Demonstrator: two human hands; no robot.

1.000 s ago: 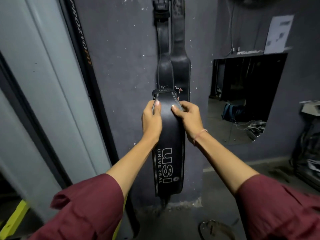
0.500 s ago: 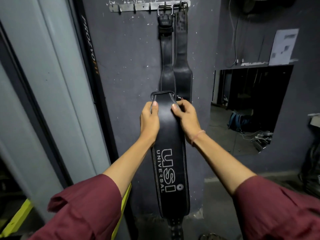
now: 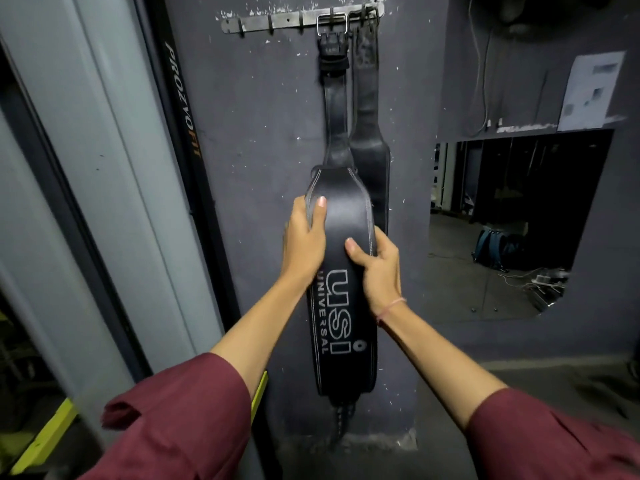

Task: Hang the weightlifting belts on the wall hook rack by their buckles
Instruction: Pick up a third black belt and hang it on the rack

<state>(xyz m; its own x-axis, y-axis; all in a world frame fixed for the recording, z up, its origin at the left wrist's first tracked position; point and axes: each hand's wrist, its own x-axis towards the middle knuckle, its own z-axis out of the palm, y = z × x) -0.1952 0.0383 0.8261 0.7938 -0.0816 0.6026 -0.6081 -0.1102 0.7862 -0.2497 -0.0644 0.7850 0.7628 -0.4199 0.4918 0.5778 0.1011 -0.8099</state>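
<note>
Head view: dark grey painted wall point(image 3: 263, 140), steel hook rack point(image 3: 277, 20) along its top edge, two black belts point(image 3: 367, 109) hung at the rack's right end. Left hand point(image 3: 303, 242) and right hand point(image 3: 377, 268) grasp wide black leather "USI Universal" belt point(image 3: 341, 323) against wall below.

we see USI belt point(image 3: 341, 306) smooth black leather with soft sheen, hung belts point(image 3: 367, 109) duller scuffed leather, hook rack point(image 3: 277, 20) bare dull metal, buckle point(image 3: 331, 19) bright metal, wall point(image 3: 263, 133) matt chipped paint, sleeves point(image 3: 180, 410) maroon cloth

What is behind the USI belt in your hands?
The left hung belt and right hung belt hang on the hook rack. The USI belt hides their lower ends.
</note>
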